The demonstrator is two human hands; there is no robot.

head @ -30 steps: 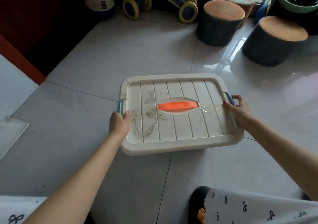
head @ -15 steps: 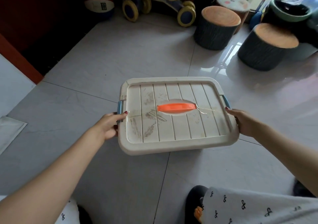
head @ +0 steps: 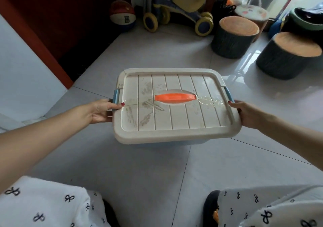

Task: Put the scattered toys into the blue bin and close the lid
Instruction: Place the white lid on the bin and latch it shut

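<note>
The blue bin (head: 166, 142) stands on the pale tiled floor, only a strip of its body showing under its cream lid (head: 174, 118). The lid lies flat on it, with an orange handle (head: 174, 97) in the middle and blue latches at the left (head: 116, 95) and right (head: 228, 94) sides. My left hand (head: 101, 111) grips the left edge, thumb on the lid and fingers under the rim. My right hand (head: 246, 113) grips the right edge the same way. No loose toys lie on the floor around the bin.
Two stump-shaped stools (head: 234, 36) (head: 288, 55) stand at the back right. A basketball (head: 122, 15) and a wheeled toy cart (head: 178, 13) sit against the far wall. My knees in patterned trousers (head: 49, 204) (head: 271, 207) frame the bottom; a red door frame (head: 35, 40) runs along the left.
Both hands slid from on top of the lid by the latches down to the side edges, fingers now under the rim. The view pulled back and up.
</note>
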